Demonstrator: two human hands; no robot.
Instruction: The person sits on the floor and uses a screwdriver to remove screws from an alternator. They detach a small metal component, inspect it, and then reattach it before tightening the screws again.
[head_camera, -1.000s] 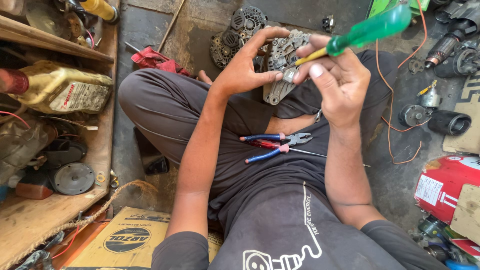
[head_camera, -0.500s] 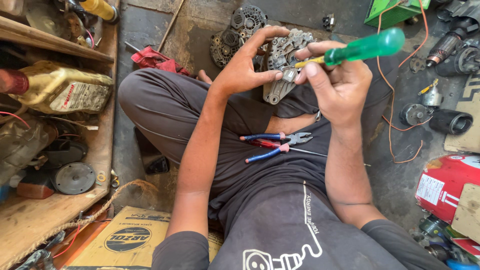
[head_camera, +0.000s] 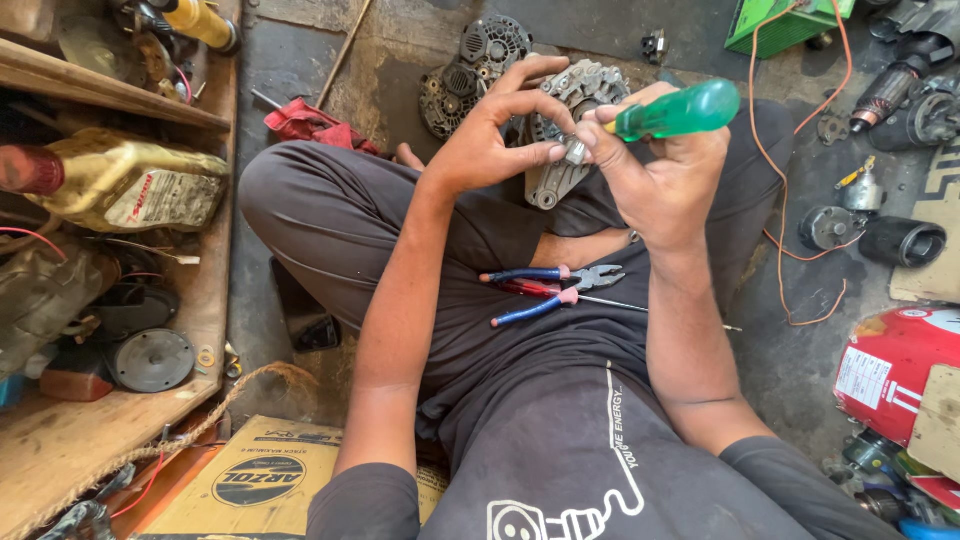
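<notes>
Your left hand (head_camera: 490, 140): fingers curled over the top of the grey alternator (head_camera: 565, 135), gripping it above your crossed legs. Your right hand (head_camera: 660, 175): closed around the green-handled screwdriver (head_camera: 680, 110), tip meeting the alternator beside your left fingertips. On your lap: blue-handled pliers (head_camera: 550, 290), a thin red-handled screwdriver (head_camera: 570, 297) alongside. Floor beyond: second alternator (head_camera: 480, 60).

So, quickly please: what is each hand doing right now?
Left hand: closed, gripping the alternator.
Right hand: closed on the green screwdriver.
</notes>
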